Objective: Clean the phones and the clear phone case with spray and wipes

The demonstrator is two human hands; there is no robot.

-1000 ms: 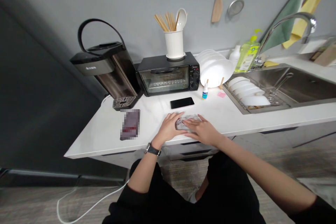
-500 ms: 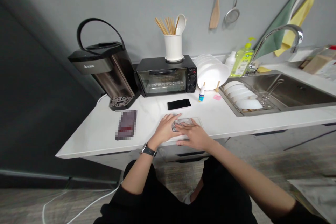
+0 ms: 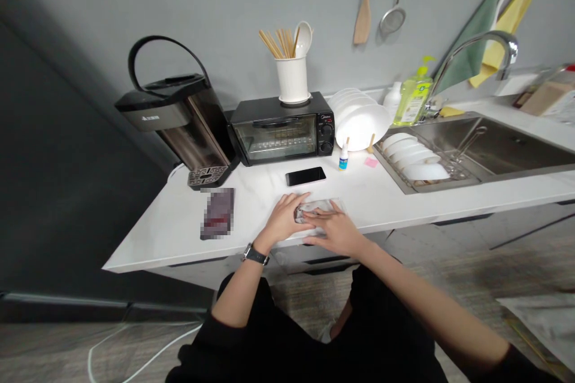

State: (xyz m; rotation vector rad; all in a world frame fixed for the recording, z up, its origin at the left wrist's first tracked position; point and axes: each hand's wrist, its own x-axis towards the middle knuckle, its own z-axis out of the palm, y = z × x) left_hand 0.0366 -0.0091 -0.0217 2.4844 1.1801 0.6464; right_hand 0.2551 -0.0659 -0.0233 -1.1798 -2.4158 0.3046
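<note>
A clear, shiny flat piece [image 3: 321,204], like a plastic sleeve or thin case, lies on the counter near its front edge. My left hand [image 3: 286,218] curls around its left end, thumb and fingers bracing the edges. Across its middle rests my right hand [image 3: 336,231], fingers stretched out and touching the surface. Both hands partly cover the piece, so its exact kind cannot be made out. Just behind them a phone [image 3: 305,176] lies with its dark screen up. A small white bottle with a blue label [image 3: 344,158] stands behind to the right, beside a pink slip [image 3: 371,162].
At left are a blurred dark packet [image 3: 218,213] and a water dispenser [image 3: 179,125]. A toaster oven [image 3: 281,131] carries a white utensil holder [image 3: 293,81]. Plates [image 3: 362,125], a yellow-green soap bottle [image 3: 413,99] and a sink [image 3: 516,149] with bowls [image 3: 424,171] stand to the right.
The camera view has shifted slightly. My left hand keeps its grip on the clear piece; the fingers of my right hand have moved a little over it.
</note>
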